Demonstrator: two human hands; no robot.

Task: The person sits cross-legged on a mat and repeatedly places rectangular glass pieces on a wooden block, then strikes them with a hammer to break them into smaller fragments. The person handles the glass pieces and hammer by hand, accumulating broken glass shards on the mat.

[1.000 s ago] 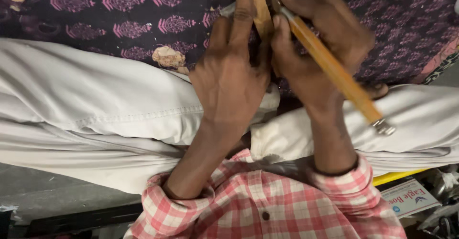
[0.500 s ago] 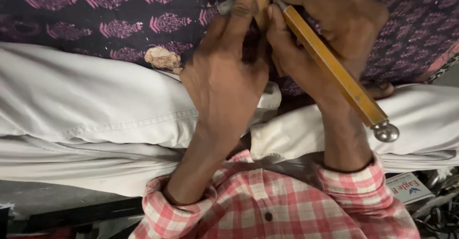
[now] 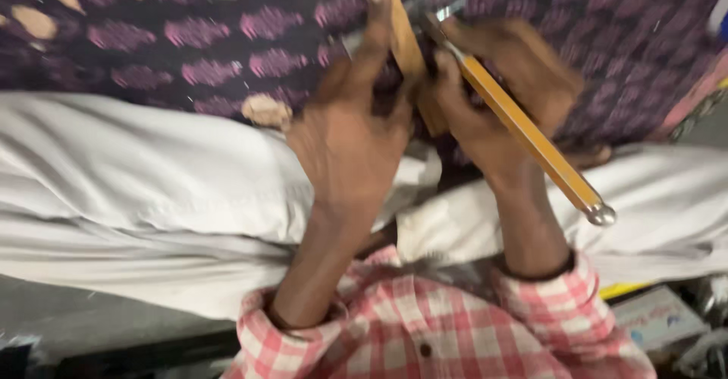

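Observation:
My left hand [image 3: 356, 132] is closed around a flat light-brown wooden strip [image 3: 394, 30] that stands up toward the top edge, its index finger laid along the strip. My right hand [image 3: 504, 98] grips a long tool with a yellow-orange handle [image 3: 531, 140] that slants down to the right and ends in a round metal cap [image 3: 600, 213]. The tool's metal end [image 3: 436, 7] meets the strip near the top. Both hands sit close together over my lap. The picture is blurred by motion.
A dark purple cloth with pink printed motifs [image 3: 189, 53] lies across the top. My legs in white trousers [image 3: 152, 182] run across the middle. Red-and-white checked sleeves [image 3: 425, 333] are at the bottom. A small printed box [image 3: 656, 318] lies at the lower right.
The view has shifted and blurred. Both hands stay together on the strip and the tool; the tool's metal-capped end has swung a little down and to the left.

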